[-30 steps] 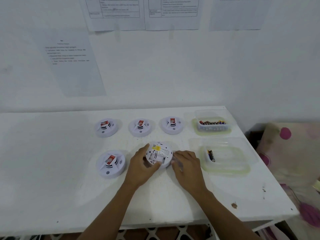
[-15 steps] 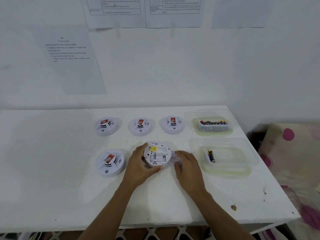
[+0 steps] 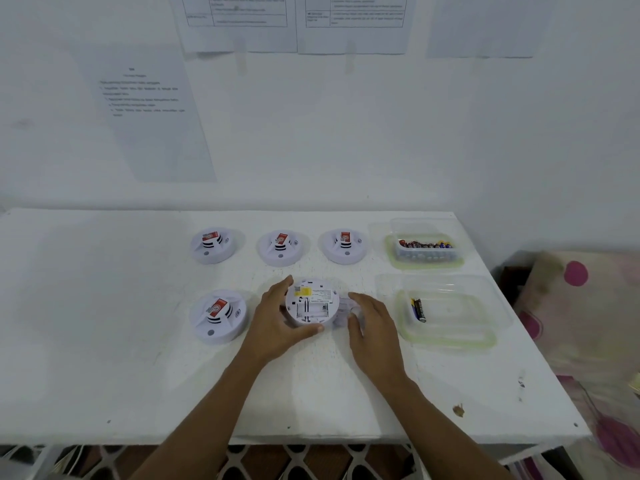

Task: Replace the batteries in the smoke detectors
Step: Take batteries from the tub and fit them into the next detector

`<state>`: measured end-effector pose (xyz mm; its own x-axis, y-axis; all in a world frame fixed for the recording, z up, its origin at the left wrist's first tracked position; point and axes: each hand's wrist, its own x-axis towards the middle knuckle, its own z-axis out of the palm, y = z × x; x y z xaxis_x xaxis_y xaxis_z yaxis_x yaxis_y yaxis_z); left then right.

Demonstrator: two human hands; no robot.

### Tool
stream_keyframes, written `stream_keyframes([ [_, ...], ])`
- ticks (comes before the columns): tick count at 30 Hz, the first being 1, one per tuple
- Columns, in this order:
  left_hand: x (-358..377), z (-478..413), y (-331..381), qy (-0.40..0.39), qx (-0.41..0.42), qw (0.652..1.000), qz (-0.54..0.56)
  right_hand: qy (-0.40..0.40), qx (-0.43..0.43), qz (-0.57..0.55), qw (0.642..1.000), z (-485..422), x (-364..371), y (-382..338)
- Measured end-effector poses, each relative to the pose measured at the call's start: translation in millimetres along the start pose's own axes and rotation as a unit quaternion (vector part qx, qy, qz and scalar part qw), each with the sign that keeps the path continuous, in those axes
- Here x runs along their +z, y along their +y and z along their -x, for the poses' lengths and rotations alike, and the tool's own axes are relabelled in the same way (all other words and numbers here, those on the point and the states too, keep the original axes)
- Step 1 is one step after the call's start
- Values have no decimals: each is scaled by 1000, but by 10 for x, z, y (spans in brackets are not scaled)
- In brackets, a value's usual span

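While the left hand (image 3: 273, 323) grips the round white plastic smoke detector (image 3: 311, 303), upturned on the white table (image 3: 138, 341), the right hand (image 3: 372, 327) lies on a blurred white piece (image 3: 343, 308) beside it, grip unclear.

Left hand (image 3: 277, 323) around upturned smoke detector (image 3: 311, 304)

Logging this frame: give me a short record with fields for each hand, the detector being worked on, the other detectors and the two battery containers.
Left hand: grips the upturned detector by its rim
Right hand: touches a blurred white part beside that detector; grip unclear
Battery bay: exposed, looks empty
Other detectors: four, dome up; three in the back row, one front left
Far container: many batteries
Near container: batteries at its left end, count unclear
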<state>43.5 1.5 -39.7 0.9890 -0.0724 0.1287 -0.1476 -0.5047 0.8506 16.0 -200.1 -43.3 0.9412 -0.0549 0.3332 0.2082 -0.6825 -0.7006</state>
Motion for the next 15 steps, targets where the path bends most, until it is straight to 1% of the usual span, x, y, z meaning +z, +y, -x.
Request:
stream_keyframes([
  [2, -61, 2, 63, 11, -8, 1000, -7, 15, -10, -5, 1000, 6, -28, -51],
  [3, -116, -2, 97, 27, 7, 999, -19, 23, -20, -9, 999, 7, -41, -93],
  [5, -295, 27, 154, 68, 89, 990, -90, 31, -46, -17, 998, 2, -51, -194],
  [6, -407, 33, 134, 88, 137, 977, -141, 31, -58, -22, 998, -1, -34, -254],
  [7, -529, 26, 71, 97, 166, 961, -197, 29, -67, -26, 997, -1, -7, -322],
  [8, -649, 9, -31, 96, 171, 948, -250, 27, -74, -31, 996, 3, 30, -394],
  [9, -771, -21, -165, 80, 148, 940, -296, 27, -78, -36, 996, 9, 75, -467],
  [11, -1013, 25, -438, 8, 72, 937, -343, 32, -91, -40, 995, 29, 192, -635],
  [12, -1080, 92, -559, -27, 52, 943, -329, 30, -99, -41, 994, 44, 253, -706],
  [13, -1113, 104, -620, -37, 50, 950, -305, 26, -107, -42, 993, 67, 312, -775],
  [14, -1161, 187, -646, -21, 59, 963, -263, 21, -113, -41, 993, 96, 388, -855],
  [15, -1170, 113, -583, 1, 54, 982, -183, 14, -115, -39, 992, 122, 471, -937],
])
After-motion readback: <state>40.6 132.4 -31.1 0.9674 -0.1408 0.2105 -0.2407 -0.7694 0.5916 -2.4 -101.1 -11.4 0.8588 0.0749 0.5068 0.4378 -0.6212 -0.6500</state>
